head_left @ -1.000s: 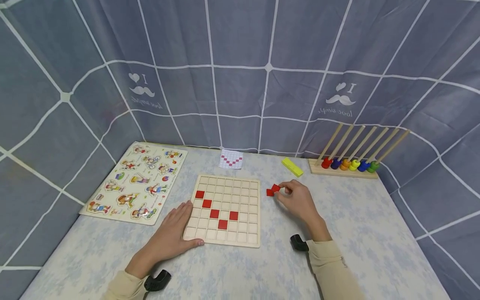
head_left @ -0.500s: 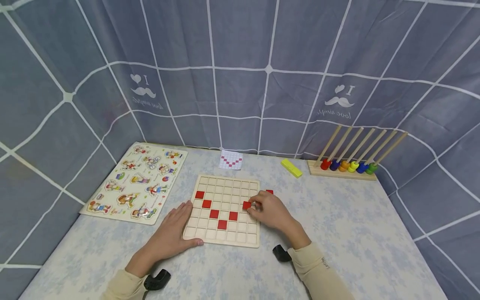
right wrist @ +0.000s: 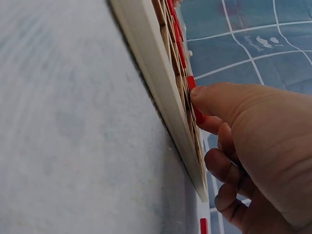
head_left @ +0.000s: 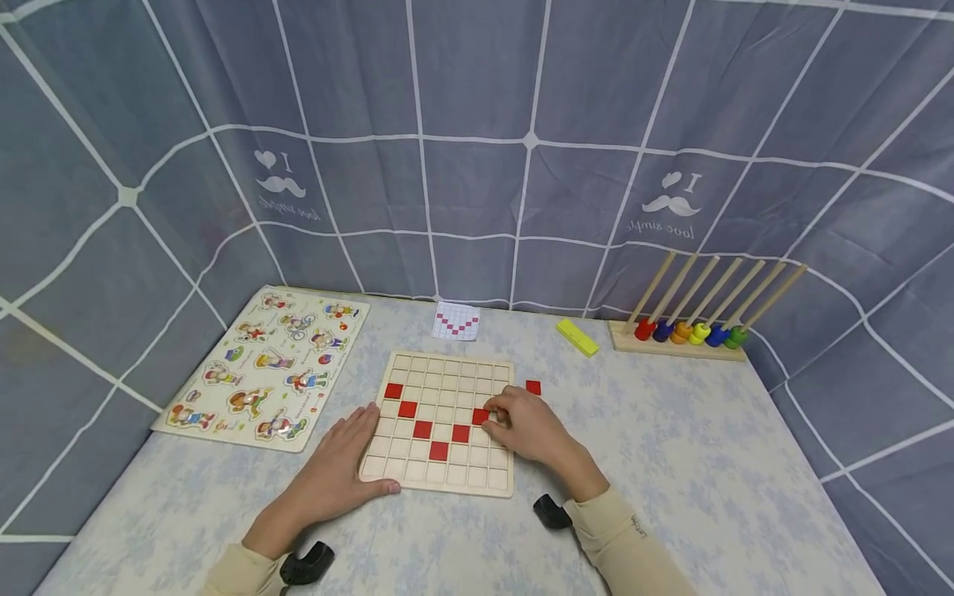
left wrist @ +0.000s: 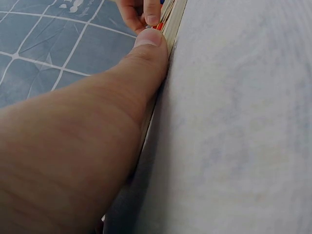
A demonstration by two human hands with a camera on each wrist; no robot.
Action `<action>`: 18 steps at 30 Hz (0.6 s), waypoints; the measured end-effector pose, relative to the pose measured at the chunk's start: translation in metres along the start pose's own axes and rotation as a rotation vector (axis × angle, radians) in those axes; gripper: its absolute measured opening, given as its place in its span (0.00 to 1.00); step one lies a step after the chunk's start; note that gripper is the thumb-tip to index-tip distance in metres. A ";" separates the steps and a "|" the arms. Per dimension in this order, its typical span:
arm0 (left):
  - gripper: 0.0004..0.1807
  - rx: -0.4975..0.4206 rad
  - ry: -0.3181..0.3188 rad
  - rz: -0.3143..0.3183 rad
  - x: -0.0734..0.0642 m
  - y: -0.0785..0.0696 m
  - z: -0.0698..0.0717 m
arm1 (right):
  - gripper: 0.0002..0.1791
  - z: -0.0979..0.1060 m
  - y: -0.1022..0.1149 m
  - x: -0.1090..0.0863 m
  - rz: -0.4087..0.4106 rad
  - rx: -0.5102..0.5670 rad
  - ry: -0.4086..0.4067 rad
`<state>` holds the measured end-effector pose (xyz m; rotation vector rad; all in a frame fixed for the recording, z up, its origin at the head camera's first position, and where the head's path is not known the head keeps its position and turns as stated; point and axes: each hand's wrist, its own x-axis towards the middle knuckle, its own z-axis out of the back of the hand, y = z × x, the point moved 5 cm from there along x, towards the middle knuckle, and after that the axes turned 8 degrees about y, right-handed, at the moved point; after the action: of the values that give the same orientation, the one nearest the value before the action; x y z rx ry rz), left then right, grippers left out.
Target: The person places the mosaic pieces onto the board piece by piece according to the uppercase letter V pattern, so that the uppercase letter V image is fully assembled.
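A wooden grid board (head_left: 406, 472) lies on the table with several red square tiles (head_left: 422, 430) in its cells, forming a slanting line that turns upward at the right. My right hand (head_left: 532, 426) pinches a red tile (head_left: 480, 416) between thumb and finger over the board's right side. In the right wrist view this tile (right wrist: 191, 83) stands tilted at the cells, the thumb against it. My left hand (head_left: 335, 468) rests along the board's left edge with fingers extended, its thumb (left wrist: 151, 41) at the near edge. One loose red tile (head_left: 532, 386) lies right of the board.
Behind the board is a small paper card (head_left: 456, 321) with a red checked pattern. A yellow-green block (head_left: 577, 338) and a bead rack (head_left: 674, 349) with coloured beads stand back right. A picture puzzle board (head_left: 261, 372) lies left. A grey curtain (head_left: 477, 190) hangs behind the table.
My right hand has taken one of two red tiles from right of the board and moved left with it, down onto the grid. The left hand stays on the board's edge.
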<state>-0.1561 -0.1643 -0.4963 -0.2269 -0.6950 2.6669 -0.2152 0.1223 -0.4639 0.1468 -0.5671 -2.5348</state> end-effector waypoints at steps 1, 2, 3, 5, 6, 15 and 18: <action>0.69 0.002 -0.001 0.000 0.000 0.000 0.000 | 0.10 0.001 0.000 0.000 0.001 -0.003 -0.003; 0.69 0.003 0.001 0.001 0.001 0.001 0.000 | 0.10 0.001 0.000 0.001 0.001 -0.004 -0.002; 0.69 0.004 0.002 0.003 0.001 0.001 0.000 | 0.10 0.001 0.000 0.001 -0.001 -0.007 0.001; 0.70 0.004 0.007 0.007 0.001 0.001 -0.001 | 0.09 0.001 0.000 0.001 -0.002 -0.015 0.005; 0.70 0.004 0.009 0.009 0.001 0.001 -0.001 | 0.09 0.001 0.000 0.001 -0.002 -0.020 0.007; 0.69 -0.005 0.006 0.010 0.001 -0.001 0.002 | 0.09 0.002 0.001 0.002 -0.011 -0.041 -0.003; 0.69 -0.002 0.002 0.005 0.001 -0.002 0.003 | 0.09 0.003 0.002 0.003 -0.027 -0.005 -0.011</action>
<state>-0.1575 -0.1636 -0.4930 -0.2327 -0.6977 2.6699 -0.2176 0.1201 -0.4604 0.1395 -0.5668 -2.5647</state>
